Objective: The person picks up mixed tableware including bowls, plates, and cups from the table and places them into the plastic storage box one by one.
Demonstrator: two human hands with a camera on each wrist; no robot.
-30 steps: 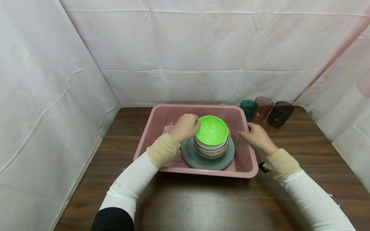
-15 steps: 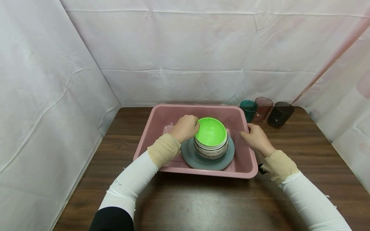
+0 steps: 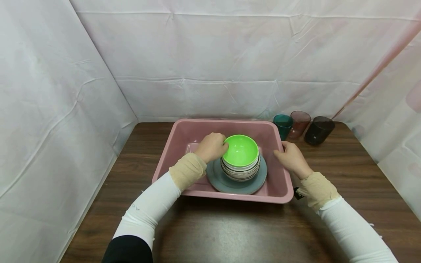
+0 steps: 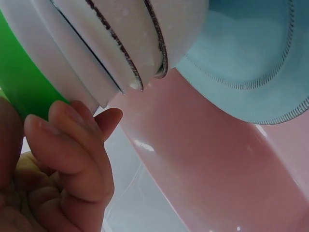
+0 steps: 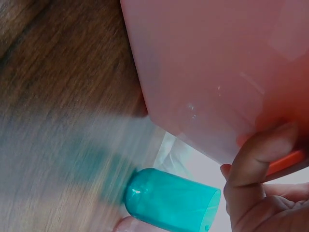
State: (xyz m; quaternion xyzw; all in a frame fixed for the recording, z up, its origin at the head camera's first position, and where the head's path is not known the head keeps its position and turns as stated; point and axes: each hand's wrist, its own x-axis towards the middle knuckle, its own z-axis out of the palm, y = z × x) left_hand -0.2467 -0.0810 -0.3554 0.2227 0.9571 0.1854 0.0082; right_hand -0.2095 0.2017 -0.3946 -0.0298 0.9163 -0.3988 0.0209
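Observation:
My left hand (image 3: pixel 211 147) pinches the left rim of a bright green bowl (image 3: pixel 242 150), thumb inside and fingers on the outer wall. The green bowl sits on top of a stack of white bowls (image 3: pixel 240 173), some with dark brown rims. Below them lies a blue-grey plate (image 3: pixel 215 178) with a ridged edge, inside a pink basin (image 3: pixel 233 196). On the basin's right side, my right hand (image 3: pixel 292 157) grips the rim, its fingers (image 5: pixel 251 164) on the outer wall in the right wrist view.
A teal cup (image 3: pixel 283 125), a reddish cup (image 3: pixel 299 124) and a dark grey cup (image 3: pixel 319 129) stand behind the right hand, on a dark wooden table (image 3: pixel 230 233). White curtains (image 3: pixel 210 62) enclose the back and sides.
The green bowl has come down slightly onto the stack, with the left hand on its rim. The right hand still holds the basin's edge and has barely shifted.

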